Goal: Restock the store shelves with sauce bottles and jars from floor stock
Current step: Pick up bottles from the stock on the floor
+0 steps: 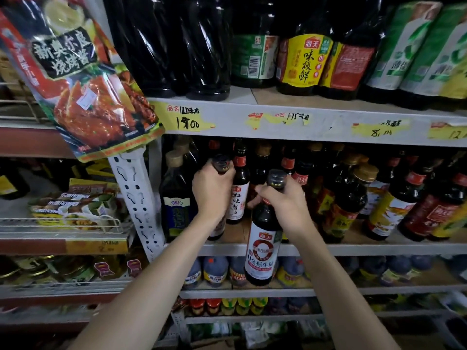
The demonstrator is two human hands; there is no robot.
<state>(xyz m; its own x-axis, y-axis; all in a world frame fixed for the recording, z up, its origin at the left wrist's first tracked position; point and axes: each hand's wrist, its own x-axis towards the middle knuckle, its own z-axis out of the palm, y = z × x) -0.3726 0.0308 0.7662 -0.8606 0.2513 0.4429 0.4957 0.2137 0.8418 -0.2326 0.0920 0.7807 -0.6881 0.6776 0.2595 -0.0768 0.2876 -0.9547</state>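
Grips: left hand (214, 192) clasps the neck of a dark black-capped bottle (222, 163) on the grey metal shelf (353, 249); right hand (286, 205) clasps a white-labelled dark glass bottle (262, 251) at 4 o'clock from it, which needs lifting clear of the lip.

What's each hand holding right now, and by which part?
Left hand grips a dark glass bottle with a black cap by its neck. Right hand grips a dark bottle with a white-and-red label by its neck, just under the cap.
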